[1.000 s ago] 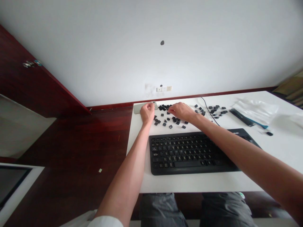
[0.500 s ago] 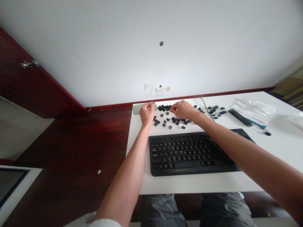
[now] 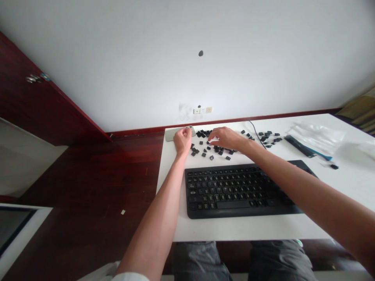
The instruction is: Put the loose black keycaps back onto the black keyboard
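Note:
My left hand (image 3: 183, 139) is closed in a pinch at the table's far left corner, over the near edge of a pale phone (image 3: 172, 134). Whatever its fingertips hold, if anything, is hidden. My right hand (image 3: 224, 137) reaches in among loose black keycaps (image 3: 220, 152), thumb and forefinger apart, their tips close to one small keycap (image 3: 208, 143). More keycaps lie scattered between and in front of the hands. Nearer to me is a black keyboard (image 3: 228, 214), its right part covered by my right forearm.
The white table (image 3: 249, 229) stands against a wall with sockets (image 3: 202, 111). At the right are a black strip-shaped thing (image 3: 299, 146), a blue tool (image 3: 322, 155), a dark brush-like end (image 3: 334, 166) and clear plastic (image 3: 318, 134). A thin cable (image 3: 258, 134) crosses the table's back.
My right hand has shifted slightly toward me and its thumb and forefinger have spread apart. My left hand stays pinched in the same place. The view has moved very slightly.

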### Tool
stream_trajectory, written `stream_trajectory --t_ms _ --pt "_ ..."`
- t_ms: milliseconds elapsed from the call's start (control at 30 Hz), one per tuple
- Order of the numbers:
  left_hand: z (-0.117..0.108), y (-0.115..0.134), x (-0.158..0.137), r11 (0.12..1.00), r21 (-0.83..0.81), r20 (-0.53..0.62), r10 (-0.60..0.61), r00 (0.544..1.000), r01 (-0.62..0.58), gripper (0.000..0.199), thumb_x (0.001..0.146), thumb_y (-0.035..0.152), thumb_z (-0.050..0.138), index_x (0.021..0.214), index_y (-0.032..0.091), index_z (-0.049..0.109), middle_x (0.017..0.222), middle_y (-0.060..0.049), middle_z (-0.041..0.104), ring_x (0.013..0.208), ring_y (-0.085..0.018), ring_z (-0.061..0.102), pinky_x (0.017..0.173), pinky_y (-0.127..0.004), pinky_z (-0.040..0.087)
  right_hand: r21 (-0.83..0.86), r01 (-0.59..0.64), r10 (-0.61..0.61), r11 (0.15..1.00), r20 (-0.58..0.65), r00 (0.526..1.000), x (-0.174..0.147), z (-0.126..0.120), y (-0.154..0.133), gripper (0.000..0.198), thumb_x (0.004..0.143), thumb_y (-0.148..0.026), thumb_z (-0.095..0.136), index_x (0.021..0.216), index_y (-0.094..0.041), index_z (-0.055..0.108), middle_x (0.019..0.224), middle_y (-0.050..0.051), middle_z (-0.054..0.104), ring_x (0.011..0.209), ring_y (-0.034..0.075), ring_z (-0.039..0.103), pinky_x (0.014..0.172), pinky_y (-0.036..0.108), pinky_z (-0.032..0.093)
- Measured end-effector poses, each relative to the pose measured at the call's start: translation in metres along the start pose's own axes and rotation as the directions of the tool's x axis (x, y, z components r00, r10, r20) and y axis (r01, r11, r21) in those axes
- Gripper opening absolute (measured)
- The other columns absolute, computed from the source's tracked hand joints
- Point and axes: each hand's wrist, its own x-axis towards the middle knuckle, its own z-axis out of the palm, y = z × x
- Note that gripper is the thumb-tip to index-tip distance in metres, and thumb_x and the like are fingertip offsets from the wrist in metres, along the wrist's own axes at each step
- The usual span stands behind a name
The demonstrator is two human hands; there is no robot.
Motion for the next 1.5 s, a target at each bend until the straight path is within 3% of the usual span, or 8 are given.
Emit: stream_trajectory --t_ms 133,333,600,833,933,1100,1333,1500 --pt "0.0 0.0 0.001 1.0 0.005 -0.005 0.006 1.0 -0.006 0.037 0.096 0.03 0.057 0.06 0.021 0.057 0.057 0.0 0.059 0.058 -0.016 0.053 0.066 -0.028 0.036 0.047 -0.048 0.05 0.998 -0.039 0.998 -0.001 -0.01 0.006 0.022 0.091 -0.034 0.07 0.104 -0.023 0.083 0.109 0.008 0.081 0.094 0.026 0.074 0.083 0.039 0.056" --pt "0.0 0.001 0.002 0.999 0.004 0.007 -0.036 0.999 0.036 0.036 0.094 0.028 0.057 0.059 0.021 0.058 0.056 -0.001 0.058 0.058 -0.017 0.052 0.066 -0.029 0.036 0.007 -0.23 0.229 0.973 -0.117 0.966 0.007 -0.019 0.024 0.025 0.093 -0.027 0.06 0.102 -0.022 0.083 0.105 0.007 0.082 0.086 0.023 0.074 0.078 0.039 0.057" --pt "0.0 0.0 0.001 1.0 -0.007 0.012 -0.023 1.0 0.023 0.036 0.095 0.03 0.057 0.06 0.021 0.059 0.058 -0.002 0.06 0.057 -0.017 0.052 0.064 -0.03 0.036 -0.037 -0.231 0.227 0.972 -0.088 0.97 0.003 -0.008 0.027 0.025 0.088 -0.024 0.064 0.104 -0.021 0.084 0.101 0.008 0.082 0.079 0.023 0.073 0.07 0.039 0.055" --pt "0.001 0.0 0.001 0.999 -0.021 0.023 -0.035 0.999 0.036 0.036 0.095 0.029 0.057 0.06 0.021 0.059 0.06 -0.003 0.063 0.058 -0.018 0.053 0.065 -0.03 0.037 -0.084 -0.228 0.227 0.97 -0.021 0.974 -0.017 -0.016 0.033 0.02 0.086 -0.027 0.069 0.101 -0.024 0.083 0.103 0.007 0.082 0.079 0.023 0.073 0.069 0.039 0.055" --pt "0.0 0.001 0.001 0.999 -0.004 0.016 -0.038 0.999 0.038 0.036 0.095 0.03 0.057 0.06 0.021 0.059 0.059 -0.002 0.062 0.059 -0.017 0.054 0.065 -0.03 0.037 -0.056 -0.239 0.239 0.969 -0.005 0.971 -0.015 -0.017 0.03 0.025 0.086 -0.029 0.073 0.108 -0.023 0.083 0.107 0.008 0.082 0.08 0.023 0.073 0.07 0.039 0.056" --pt "-0.001 0.0 0.001 0.999 0.045 0.011 -0.02 1.0 0.019 0.036 0.095 0.031 0.056 0.06 0.021 0.057 0.058 -0.002 0.059 0.059 -0.017 0.054 0.064 -0.029 0.036 -0.011 -0.234 0.234 0.972 0.053 0.971 -0.006 -0.019 0.023 0.016 0.087 -0.022 0.069 0.092 -0.021 0.084 0.093 0.007 0.082 0.073 0.02 0.072 0.07 0.036 0.056" --pt "-0.001 -0.001 0.001 0.999 0.041 0.01 -0.004 1.0 0.004 0.036 0.094 0.031 0.056 0.06 0.021 0.057 0.056 -0.001 0.056 0.057 -0.017 0.053 0.063 -0.029 0.034 0.197 -0.304 0.308 0.932 0.014 0.951 -0.016 -0.022 0.025 0.017 0.084 -0.028 0.069 0.093 -0.021 0.082 0.09 0.006 0.082 0.081 0.021 0.074 0.073 0.033 0.058" --pt "0.0 -0.001 0.001 0.999 0.033 0.011 0.008 1.0 -0.008 0.038 0.094 0.033 0.057 0.059 0.021 0.056 0.056 -0.001 0.057 0.057 -0.017 0.053 0.064 -0.029 0.035 0.219 -0.333 0.321 0.917 0.087 0.943 -0.012 -0.019 0.022 0.02 0.085 -0.024 0.068 0.095 -0.023 0.085 0.09 0.004 0.083 0.08 0.02 0.075 0.073 0.034 0.057"
